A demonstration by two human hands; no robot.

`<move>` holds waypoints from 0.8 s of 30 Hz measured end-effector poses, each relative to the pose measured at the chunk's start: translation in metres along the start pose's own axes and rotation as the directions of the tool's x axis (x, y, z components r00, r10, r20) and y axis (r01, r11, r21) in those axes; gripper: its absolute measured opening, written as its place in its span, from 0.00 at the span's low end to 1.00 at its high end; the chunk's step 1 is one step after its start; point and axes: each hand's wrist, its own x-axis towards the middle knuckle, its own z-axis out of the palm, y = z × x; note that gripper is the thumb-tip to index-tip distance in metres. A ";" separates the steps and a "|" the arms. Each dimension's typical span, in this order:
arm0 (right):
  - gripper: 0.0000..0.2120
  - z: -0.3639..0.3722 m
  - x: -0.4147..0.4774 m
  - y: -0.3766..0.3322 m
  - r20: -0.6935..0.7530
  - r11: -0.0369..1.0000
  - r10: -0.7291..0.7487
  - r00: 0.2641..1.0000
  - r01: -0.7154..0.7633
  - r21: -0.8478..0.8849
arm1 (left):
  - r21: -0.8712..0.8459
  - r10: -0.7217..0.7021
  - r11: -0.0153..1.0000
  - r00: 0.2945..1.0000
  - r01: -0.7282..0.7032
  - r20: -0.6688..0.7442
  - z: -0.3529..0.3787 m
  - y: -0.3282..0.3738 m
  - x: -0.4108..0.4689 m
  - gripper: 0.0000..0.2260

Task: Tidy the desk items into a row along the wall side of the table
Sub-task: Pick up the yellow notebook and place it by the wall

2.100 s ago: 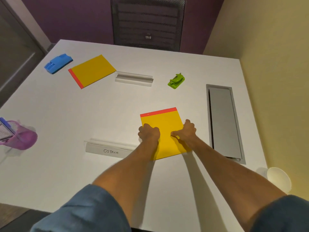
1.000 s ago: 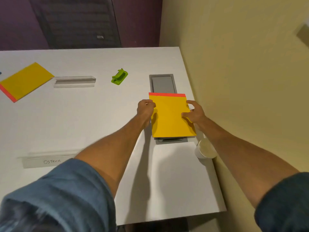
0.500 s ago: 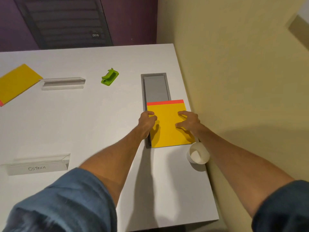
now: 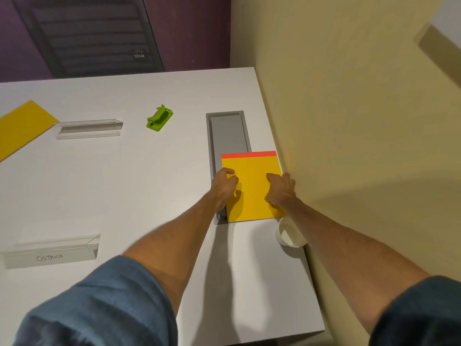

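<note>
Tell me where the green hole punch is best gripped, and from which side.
Judging by its pose, grip the green hole punch across its narrow body, coming from above. It lies flat with bare table on all sides, and its raised lever leaves both long flanks exposed.

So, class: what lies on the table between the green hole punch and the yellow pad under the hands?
The grey cable hatch set into the table, seen in the head view; the yellow pad overlaps its near end.

We're in an office mtg room: white tabletop (image 4: 129,186) w/ a grey cable hatch (image 4: 228,136) set in it and a mesh office chair (image 4: 89,33) behind. Clear name-card holders (image 4: 51,250), yellow notepads (image 4: 252,188) and a green hole punch (image 4: 159,118) say desk work.
</note>
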 end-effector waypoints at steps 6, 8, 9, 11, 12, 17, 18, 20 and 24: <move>0.21 -0.002 0.003 0.001 0.001 0.999 -0.031 1.000 0.031 -0.027 | 0.002 0.002 1.000 1.000 -0.002 0.017 0.006 0.000 0.001 0.15; 0.17 -0.003 0.002 0.001 -0.008 0.996 -0.065 0.998 0.065 -0.060 | 0.005 -0.002 1.000 1.000 0.001 0.020 0.006 0.001 0.000 0.15; 0.16 -0.004 0.001 0.002 -0.016 0.995 -0.078 0.997 0.077 -0.063 | 0.005 -0.003 1.000 1.000 0.003 0.023 0.006 0.001 -0.001 0.16; 0.15 -0.007 -0.003 0.002 -0.043 0.995 -0.095 0.995 0.093 -0.045 | 0.014 -0.001 1.000 1.000 0.001 0.030 0.004 0.001 -0.004 0.16; 0.15 -0.009 -0.005 0.003 -0.064 0.994 -0.107 0.992 0.105 -0.035 | 0.024 0.007 1.000 0.999 -0.007 0.032 0.003 0.002 -0.007 0.17; 0.18 -0.017 -0.027 -0.004 -0.128 0.978 -0.203 0.971 0.193 -0.083 | 0.463 0.236 0.861 0.972 -0.212 0.007 -0.012 0.002 -0.032 0.22; 0.21 -0.018 -0.033 -0.007 -0.133 0.974 -0.214 0.968 0.201 -0.103 | 0.607 0.279 0.759 0.960 -0.236 0.025 -0.017 0.001 -0.038 0.24; 0.27 -0.020 -0.047 -0.016 -0.155 0.958 -0.258 0.954 0.232 -0.170 | 0.773 0.331 0.584 0.942 -0.247 0.050 -0.028 0.000 -0.051 0.28; 0.32 -0.024 -0.079 -0.038 -0.165 0.939 -0.312 0.936 0.277 -0.204 | 0.885 0.390 0.411 0.919 -0.221 0.048 -0.049 -0.002 -0.081 0.31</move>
